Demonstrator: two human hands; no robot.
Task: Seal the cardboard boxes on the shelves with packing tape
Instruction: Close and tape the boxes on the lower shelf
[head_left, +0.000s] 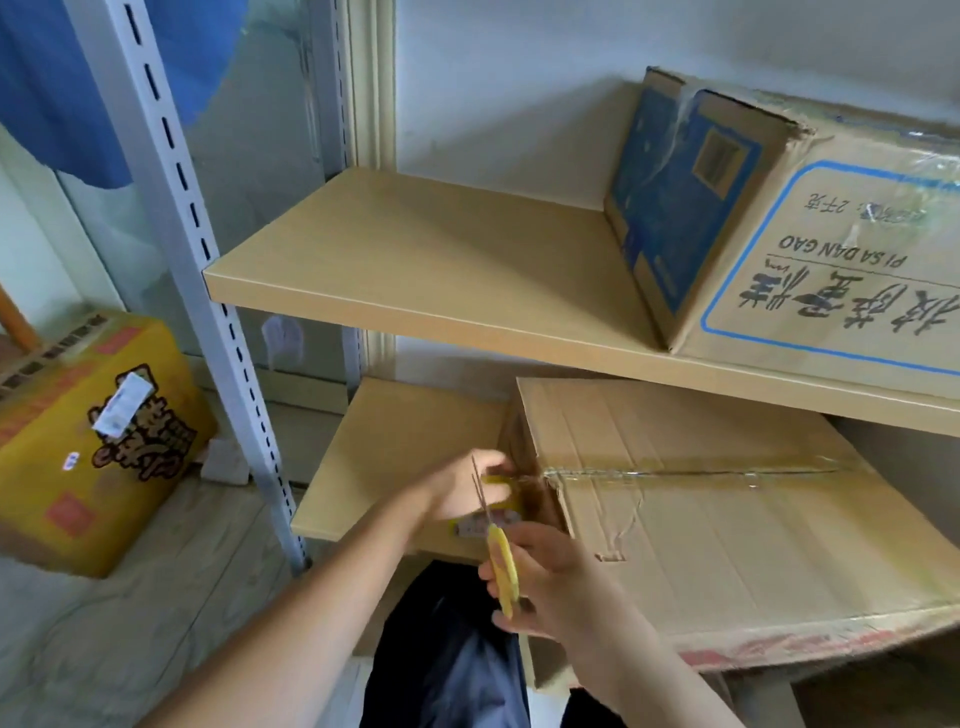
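Observation:
A large plain cardboard box (727, 525) lies on the lower shelf (395, 457), with clear tape along its top seam and down its left end. My left hand (462, 488) grips a yellow tape roll (501, 499) against the box's left end. My right hand (545, 582) holds yellow-handled scissors (501, 566), blades open and pointing up at the tape by the roll. A second printed box (810, 234) with blue markings rests on the upper shelf (441, 260), wrapped in clear tape.
A grey slotted shelf upright (197, 270) stands to the left. On the floor left of it sits a yellow printed carton (88, 447). Blue cloth (67, 78) hangs at the top left. My dark trousers (447, 660) show below the lower shelf.

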